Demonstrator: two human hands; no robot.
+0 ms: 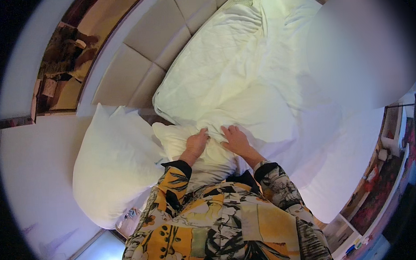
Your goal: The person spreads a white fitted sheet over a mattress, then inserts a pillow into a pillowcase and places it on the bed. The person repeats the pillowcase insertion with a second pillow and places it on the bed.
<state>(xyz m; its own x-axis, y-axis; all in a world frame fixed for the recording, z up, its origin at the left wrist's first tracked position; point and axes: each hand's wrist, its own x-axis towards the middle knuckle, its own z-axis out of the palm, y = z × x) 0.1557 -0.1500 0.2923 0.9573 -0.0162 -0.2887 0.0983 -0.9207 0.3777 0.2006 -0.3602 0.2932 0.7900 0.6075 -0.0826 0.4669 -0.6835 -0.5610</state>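
Observation:
My left hand (197,142) grips the gathered white fabric of a pillow (181,144), its fingers curled into the cloth. My right hand (236,140) rests on the same white fabric a little to the right, fingers bent; whether they pinch the cloth is unclear. The pillow lies before my body at the near edge of the bed. White bedding (272,107), wrinkled and bunched, spreads beyond and to the right of both hands. A large white pillow (116,164) stands at the left, beside the pillow under my hands.
A padded headboard (150,39) runs along the bed's upper left side, beside the bare corner of the white mattress (182,93). A framed picture (68,59) hangs above it. Shelving or furniture with small items (374,182) is at the far right. A blurred round area covers the upper right.

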